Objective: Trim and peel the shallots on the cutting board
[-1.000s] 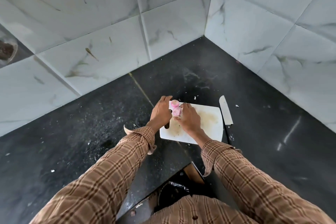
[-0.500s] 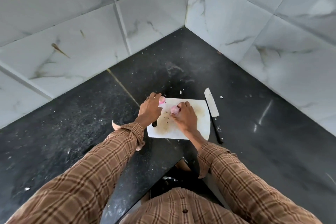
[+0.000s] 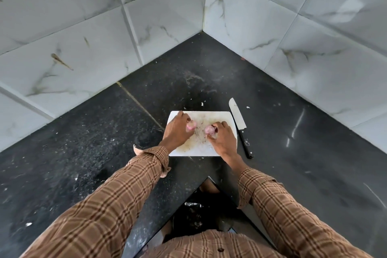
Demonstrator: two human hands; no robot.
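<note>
A white cutting board (image 3: pixel 217 115) lies on the black counter, flecked with peel scraps. My left hand (image 3: pixel 176 131) grips a pink shallot piece (image 3: pixel 191 125) over the board's left half. My right hand (image 3: pixel 222 140) grips a second pink shallot piece (image 3: pixel 209 130) over the right half. The two pieces are a short way apart and each is partly hidden by fingers. A knife (image 3: pixel 239 124) with a black handle lies on the counter just right of the board, untouched.
The black stone counter (image 3: pixel 104 136) fills a corner between two white marble-tiled walls (image 3: pixel 83 27). Small peel bits (image 3: pixel 202 103) lie beyond the board. The counter's inner edge (image 3: pixel 209 178) angles in front of my body.
My hands, close together holding the shallot a second ago, have drawn apart, each with a pink piece. They have lowered toward the board. The camera has shifted.
</note>
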